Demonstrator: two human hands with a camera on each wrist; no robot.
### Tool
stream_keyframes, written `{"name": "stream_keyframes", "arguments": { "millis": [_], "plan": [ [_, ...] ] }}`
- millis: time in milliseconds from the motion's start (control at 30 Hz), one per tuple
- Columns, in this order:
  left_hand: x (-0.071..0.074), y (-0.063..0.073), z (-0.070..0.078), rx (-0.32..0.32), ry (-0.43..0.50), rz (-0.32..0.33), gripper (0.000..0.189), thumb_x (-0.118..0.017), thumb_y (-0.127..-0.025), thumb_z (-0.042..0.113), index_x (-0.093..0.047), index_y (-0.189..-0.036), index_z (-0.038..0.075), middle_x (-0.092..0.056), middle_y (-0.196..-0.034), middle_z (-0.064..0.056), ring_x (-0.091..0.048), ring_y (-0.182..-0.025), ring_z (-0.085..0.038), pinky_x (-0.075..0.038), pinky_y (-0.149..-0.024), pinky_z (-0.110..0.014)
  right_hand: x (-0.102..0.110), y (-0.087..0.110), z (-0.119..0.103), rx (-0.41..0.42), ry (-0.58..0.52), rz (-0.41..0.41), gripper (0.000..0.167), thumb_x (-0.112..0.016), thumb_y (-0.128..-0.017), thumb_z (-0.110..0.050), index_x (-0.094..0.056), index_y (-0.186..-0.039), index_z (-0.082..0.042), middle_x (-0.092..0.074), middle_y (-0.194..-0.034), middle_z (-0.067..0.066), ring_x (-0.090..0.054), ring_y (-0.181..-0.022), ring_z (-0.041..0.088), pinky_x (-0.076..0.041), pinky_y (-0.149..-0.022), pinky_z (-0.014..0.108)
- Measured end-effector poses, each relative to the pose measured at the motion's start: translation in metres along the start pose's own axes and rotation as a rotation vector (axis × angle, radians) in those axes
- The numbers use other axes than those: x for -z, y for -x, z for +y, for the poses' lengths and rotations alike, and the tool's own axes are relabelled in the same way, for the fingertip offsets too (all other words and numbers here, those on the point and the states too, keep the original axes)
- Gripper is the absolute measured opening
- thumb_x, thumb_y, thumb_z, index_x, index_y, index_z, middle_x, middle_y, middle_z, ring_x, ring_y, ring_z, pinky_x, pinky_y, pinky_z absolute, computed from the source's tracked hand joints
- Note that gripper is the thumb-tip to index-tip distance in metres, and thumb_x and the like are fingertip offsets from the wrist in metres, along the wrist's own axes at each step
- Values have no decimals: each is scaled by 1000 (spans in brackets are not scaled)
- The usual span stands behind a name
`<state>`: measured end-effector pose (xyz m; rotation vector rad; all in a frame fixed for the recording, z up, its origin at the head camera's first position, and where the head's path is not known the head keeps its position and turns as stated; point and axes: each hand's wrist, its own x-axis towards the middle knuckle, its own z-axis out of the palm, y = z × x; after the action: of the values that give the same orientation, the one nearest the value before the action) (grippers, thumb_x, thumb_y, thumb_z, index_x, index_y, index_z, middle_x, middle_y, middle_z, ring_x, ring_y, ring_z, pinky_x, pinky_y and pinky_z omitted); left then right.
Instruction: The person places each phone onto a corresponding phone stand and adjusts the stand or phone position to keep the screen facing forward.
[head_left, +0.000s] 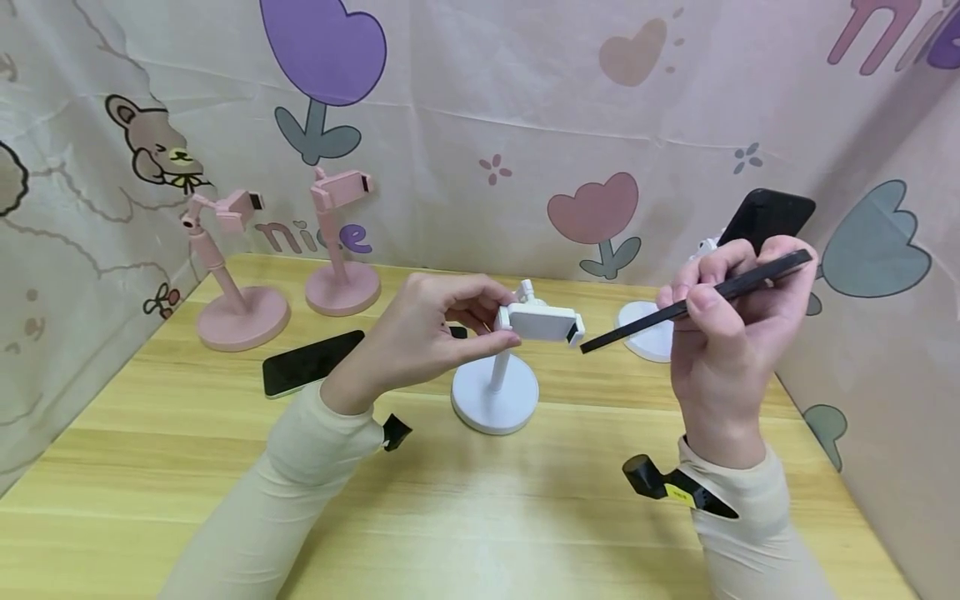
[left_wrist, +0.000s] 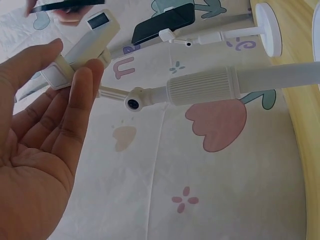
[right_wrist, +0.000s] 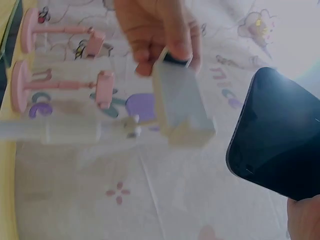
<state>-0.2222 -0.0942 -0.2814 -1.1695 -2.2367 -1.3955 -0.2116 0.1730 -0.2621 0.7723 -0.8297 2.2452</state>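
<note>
In the head view, my left hand point(head_left: 427, 329) pinches the left end of a white phone holder's clamp point(head_left: 543, 322), thumb below and fingers behind. The clamp has nothing in it, and its stand rises from a round white base point(head_left: 495, 396) on the table. My right hand point(head_left: 727, 342) grips a black smartphone point(head_left: 637, 327), seen nearly edge-on, whose lower left end is close to the clamp's right jaw. The right wrist view shows this phone's dark flat face point(right_wrist: 280, 135), apart from the clamp point(right_wrist: 182, 100).
Behind my right hand, a second white stand point(head_left: 648, 332) carries a black phone point(head_left: 772, 218). Two pink phone stands point(head_left: 243, 317) point(head_left: 342, 287) stand at the back left. A dark phone point(head_left: 311, 363) lies on the wooden table point(head_left: 480, 517) by my left forearm. A printed curtain point(head_left: 450, 108) hangs behind.
</note>
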Motion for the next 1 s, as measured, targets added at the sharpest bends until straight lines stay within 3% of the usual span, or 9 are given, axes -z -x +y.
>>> {"name": "stream_keyframes", "arguments": {
  "millis": [233, 467, 767, 1000],
  "plan": [
    [1, 1, -2, 28, 4, 2, 27, -90, -87, 7, -78, -111, 2, -80, -92, -3, -75, -83, -10, -66, -74, -27, -20, 2, 12, 20, 29, -20, 47, -62, -73, 22, -33, -102, -2, -48, -77, 13, -56, -57, 26, -61, -54, 32],
    [1, 0, -3, 4, 8, -2, 25, -89, -87, 7, -77, -109, 3, -80, -91, -1, -75, -82, -7, -67, -73, -27, -36, -1, 22, 46, 81, -26, 43, -61, -75, 15, -34, -103, -3, -52, -78, 11, -56, -57, 23, -62, -55, 32],
    [1, -1, -3, 3, 5, -8, 24, -89, -88, 7, -76, -108, 3, -80, -91, -1, -75, -81, -8, -66, -72, -27, -44, -2, 32, 88, 164, -12, 42, -63, -70, 12, -37, -100, -3, -57, -73, 11, -59, -55, 24, -62, -53, 37],
    [0, -1, -2, 8, 17, -4, 24, -89, -87, 7, -76, -107, 3, -79, -90, -2, -74, -79, -8, -66, -72, -28, -47, 2, 38, 141, 188, -16, 50, -70, -69, 10, -39, -106, -2, -58, -73, 13, -60, -54, 26, -62, -53, 39]
  ]
}}
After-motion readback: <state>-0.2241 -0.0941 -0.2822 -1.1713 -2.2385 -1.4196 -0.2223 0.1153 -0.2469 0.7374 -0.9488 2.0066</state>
